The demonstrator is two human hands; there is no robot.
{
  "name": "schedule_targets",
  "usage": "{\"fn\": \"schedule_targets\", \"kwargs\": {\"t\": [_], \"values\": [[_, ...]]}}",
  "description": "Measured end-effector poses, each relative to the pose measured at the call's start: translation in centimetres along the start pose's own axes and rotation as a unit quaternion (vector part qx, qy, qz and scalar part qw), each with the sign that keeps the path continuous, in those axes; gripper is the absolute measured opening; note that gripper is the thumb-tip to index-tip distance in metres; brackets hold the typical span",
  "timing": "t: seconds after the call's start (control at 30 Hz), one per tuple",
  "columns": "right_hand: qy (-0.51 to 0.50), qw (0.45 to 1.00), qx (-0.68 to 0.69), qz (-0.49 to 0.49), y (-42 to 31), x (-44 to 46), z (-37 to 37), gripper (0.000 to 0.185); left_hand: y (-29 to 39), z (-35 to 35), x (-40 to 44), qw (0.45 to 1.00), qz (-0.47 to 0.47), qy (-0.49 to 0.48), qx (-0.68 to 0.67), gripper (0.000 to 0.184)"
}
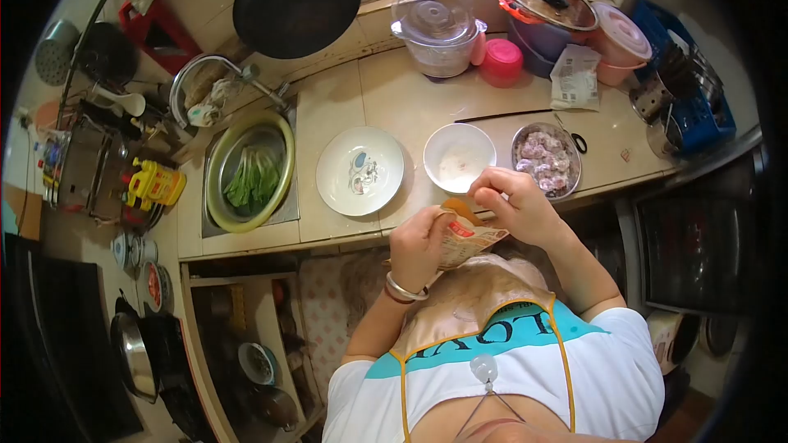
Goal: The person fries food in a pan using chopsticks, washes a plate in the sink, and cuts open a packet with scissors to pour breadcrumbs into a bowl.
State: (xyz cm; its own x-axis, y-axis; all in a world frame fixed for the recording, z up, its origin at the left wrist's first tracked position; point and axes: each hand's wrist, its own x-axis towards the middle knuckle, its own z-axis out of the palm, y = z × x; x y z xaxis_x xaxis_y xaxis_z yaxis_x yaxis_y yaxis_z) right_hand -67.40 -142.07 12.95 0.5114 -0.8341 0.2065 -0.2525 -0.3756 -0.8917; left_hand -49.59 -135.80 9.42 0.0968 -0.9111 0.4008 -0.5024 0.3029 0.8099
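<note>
A brown paper-like packet (476, 239) with a red patch is held in front of my apron at the counter's front edge. My left hand (417, 244), with a bangle on the wrist, grips the packet's left side. Close above its upper right edge, my right hand (513, 207) has its fingers pinched together; what they hold is hidden. Just beyond the fingers stands a white bowl (461, 156) with pale powder at the bottom. To its right is a metal bowl (545, 159) of pinkish raw pieces. A white plate (359, 171) with a printed picture lies on the left.
Leafy greens (253, 176) lie in a green-rimmed basin (289, 166) in the sink. Chopsticks (502, 116), scissors (579, 143) and a white packet (576, 76) lie behind the bowls. Lidded containers line the back; a black pan (297, 2) hangs above.
</note>
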Motion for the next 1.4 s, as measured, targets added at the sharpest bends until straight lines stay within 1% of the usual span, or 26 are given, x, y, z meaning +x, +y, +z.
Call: {"fn": "schedule_targets", "kwargs": {"t": [0.03, 0.07, 0.17, 0.2, 0.27, 0.33, 0.4, 0.5, 0.53, 0.63, 0.67, 0.7, 0.73, 0.77, 0.8, 0.83, 0.9, 0.93, 1.03, 1.07, 1.17, 1.2, 1.27, 1.3, 1.37, 1.4], "values": [[0.006, 0.999, -0.024, -0.041, 0.1, -0.4, 0.0, 0.013, -0.1, -0.3, 0.1, 1.000, -0.014, -0.010, -0.001, 0.007], [-0.002, 0.999, -0.023, -0.036, 0.2, -1.0, 0.0, 0.013, 0.0, -0.6, 0.2, 0.999, -0.030, -0.018, 0.000, 0.007], [-0.017, 0.990, -0.098, -0.100, 0.2, -2.0, 0.5, 0.017, -0.3, -1.6, -0.3, 0.998, -0.067, -0.006, -0.018, 0.007], [-0.007, 0.989, -0.105, -0.104, 0.7, -2.2, 0.9, 0.018, -0.5, -1.1, 0.1, 0.997, -0.062, -0.010, -0.042, 0.006], [0.034, 0.981, -0.137, -0.133, 2.2, -2.7, 1.4, 0.013, -1.2, -0.7, -0.4, 0.998, -0.020, 0.020, -0.059, 0.005], [0.044, 0.984, -0.095, -0.146, 2.4, -2.9, 1.2, 0.011, -0.3, -0.6, -1.3, 0.999, 0.000, 0.043, -0.027, 0.004], [0.021, 0.983, -0.104, -0.147, 2.1, -2.9, 0.1, 0.012, 0.7, 0.0, -2.8, 0.997, -0.043, 0.050, -0.048, 0.005], [-0.033, 0.975, -0.098, -0.195, 2.6, -3.2, -3.0, 0.011, 2.3, 1.1, -2.9, 0.972, -0.054, -0.001, -0.227, 0.004], [-0.055, 0.971, -0.092, -0.216, 2.9, -3.1, -4.2, 0.011, 3.2, 1.6, -2.6, 0.978, -0.026, -0.029, -0.204, 0.011], [-0.090, 0.972, 0.001, -0.215, 3.9, -3.2, -8.5, 0.015, 3.0, 3.8, -2.7, 0.979, -0.087, -0.129, -0.133, 0.017], [-0.069, 0.983, 0.120, -0.123, 5.8, -3.2, -10.2, 0.017, 3.1, 4.9, -3.1, 0.982, -0.102, -0.128, -0.092, 0.020], [-0.052, 0.970, 0.237, -0.025, 8.4, -3.1, -12.0, 0.019, 3.9, 6.1, -3.1, 0.986, -0.101, -0.103, -0.082, 0.019], [0.038, 0.986, 0.156, 0.049, 10.9, -2.4, -14.0, 0.020, 4.8, 7.6, -2.7, 0.989, -0.100, -0.078, -0.072, 0.018], [0.130, 0.982, 0.064, 0.119, 13.5, -1.6, -16.3, 0.022, 5.5, 9.0, -2.3, 0.992, -0.093, -0.053, -0.067, 0.018], [0.128, 0.976, -0.088, 0.152, 17.4, -1.9, -18.3, 0.023, 5.9, 10.1, -2.4, 0.986, -0.146, -0.038, -0.074, 0.018], [0.125, 0.946, -0.240, 0.179, 20.9, -2.1, -19.7, 0.025, 6.1, 11.5, -2.2, 0.983, -0.150, -0.010, -0.103, 0.017], [0.051, 0.940, -0.296, 0.162, 24.1, -3.1, -20.2, 0.026, 6.6, 14.4, -1.5, 0.974, -0.154, 0.046, -0.160, 0.016], [0.015, 0.934, -0.322, 0.152, 25.4, -3.7, -20.5, 0.026, 7.4, 15.7, -0.7, 0.972, -0.150, 0.055, -0.173, 0.014], [0.018, 0.917, -0.381, 0.119, 25.2, -4.7, -21.1, 0.023, 8.9, 19.2, 1.1, 0.993, -0.036, 0.044, -0.100, 0.012], [0.005, 0.910, -0.390, 0.139, 25.2, -5.1, -21.8, 0.023, 10.0, 20.6, 1.9, 0.992, -0.027, 0.047, -0.114, 0.012], [0.087, 0.895, -0.397, 0.185, 26.1, -7.1, -24.4, 0.025, 11.4, 24.8, 3.0, 0.995, 0.002, 0.037, -0.095, 0.012], [0.083, 0.904, -0.377, 0.183, 27.2, -7.7, -25.2, 0.025, 12.0, 26.2, 3.4, 0.994, 0.004, 0.025, -0.103, 0.013], [0.071, 0.920, -0.342, 0.179, 29.7, -8.6, -26.4, 0.025, 12.0, 29.4, 4.7, 0.995, 0.048, 0.033, -0.078, 0.017], [0.058, 0.913, -0.358, 0.188, 29.4, -9.0, -27.2, 0.026, 11.9, 30.8, 5.3, 0.995, 0.069, 0.036, -0.065, 0.019], [0.039, 0.897, -0.389, 0.205, 28.1, -9.5, -29.1, 0.026, 12.2, 33.1, 6.9, 0.992, 0.102, 0.069, -0.035, 0.015], [0.071, 0.924, -0.306, 0.218, 28.2, -10.4, -30.4, 0.022, 12.3, 34.0, 7.8, 0.989, 0.118, 0.084, -0.020, 0.013]]}}
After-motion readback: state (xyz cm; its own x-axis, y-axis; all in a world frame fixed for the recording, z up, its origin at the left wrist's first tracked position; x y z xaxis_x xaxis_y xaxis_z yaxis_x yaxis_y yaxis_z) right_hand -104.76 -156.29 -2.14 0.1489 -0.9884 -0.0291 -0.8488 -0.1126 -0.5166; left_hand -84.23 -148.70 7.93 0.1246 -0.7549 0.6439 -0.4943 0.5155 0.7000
